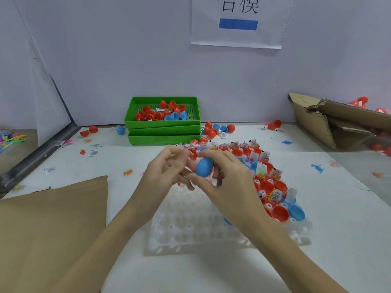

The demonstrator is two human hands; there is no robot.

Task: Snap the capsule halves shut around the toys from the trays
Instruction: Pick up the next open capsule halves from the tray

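A blue capsule (204, 166) is held above the clear plastic tray (186, 231), pinched by my right hand (224, 178) between thumb and fingers. My left hand (167, 172) is just left of it with fingers spread apart, its fingertips near the capsule; whether they touch it is unclear. The tray's right part holds several red capsule halves (280, 213) and blue halves (296, 212), many with small packaged toys (275, 195) in them. The tray's near left pockets hold nothing.
Stacked green trays (163, 123) with red and blue halves stand at the back. Loose capsules (220, 129) and small toys lie scattered on the white table. A brown cardboard sheet (50, 227) lies at the front left, a torn cardboard box (338, 121) at the back right.
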